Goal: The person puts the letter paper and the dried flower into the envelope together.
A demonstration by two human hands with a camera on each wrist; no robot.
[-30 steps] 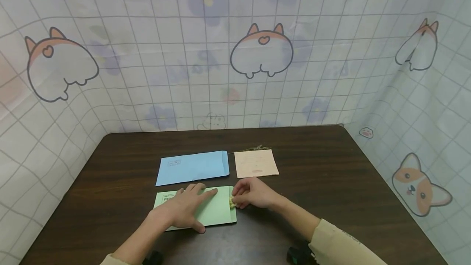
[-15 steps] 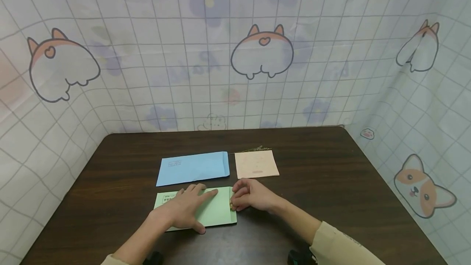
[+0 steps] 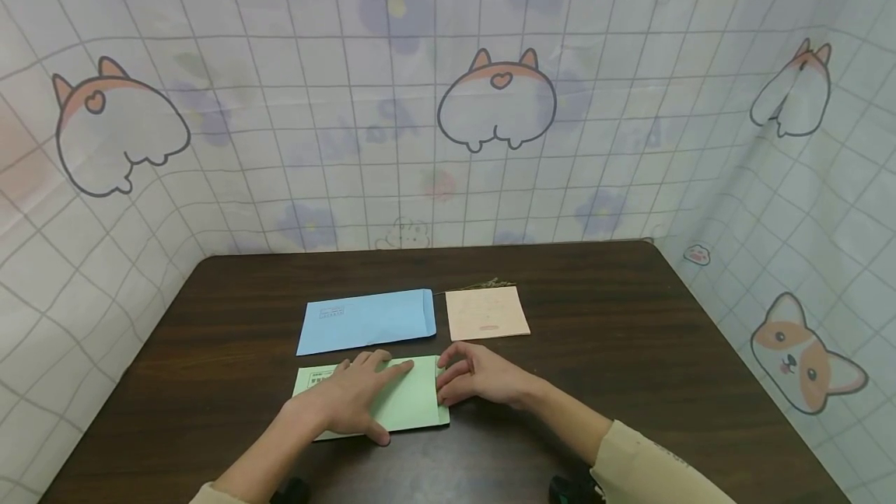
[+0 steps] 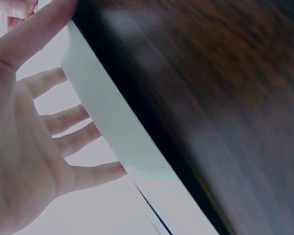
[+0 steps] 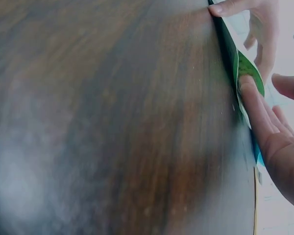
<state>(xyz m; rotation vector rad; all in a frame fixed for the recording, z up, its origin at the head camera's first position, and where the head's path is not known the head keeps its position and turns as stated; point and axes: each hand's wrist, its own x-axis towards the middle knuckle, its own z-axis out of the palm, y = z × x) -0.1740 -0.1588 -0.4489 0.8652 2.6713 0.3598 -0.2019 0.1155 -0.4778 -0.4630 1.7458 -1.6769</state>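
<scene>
A light green envelope [image 3: 418, 395] lies flat on the table, its open end to the right. My left hand [image 3: 350, 397] rests on it with spread fingers, the thumb at the near edge. In the left wrist view the palm [image 4: 19, 156] faces the envelope's edge [image 4: 112, 115]. My right hand [image 3: 483, 376] is at the open end. In the right wrist view, fingers of the right hand [image 5: 279, 142] reach into the gaping mouth of the envelope [image 5: 250, 68], and the thumb stands apart. What lies inside is hidden.
Behind the green envelope lies a blue envelope [image 3: 367, 323]. To its right is a pale peach paper or envelope [image 3: 487, 313], with a dried sprig [image 3: 493, 283] along its far edge. The dark wooden table [image 3: 616, 333] meets a patterned curtain [image 3: 336, 162] at the back and sides.
A small yellow thing, pinched by my right hand at the envelope's mouth, has gone out of sight there. The right fingers have pushed slightly left and spread. My left hand has stayed put.
</scene>
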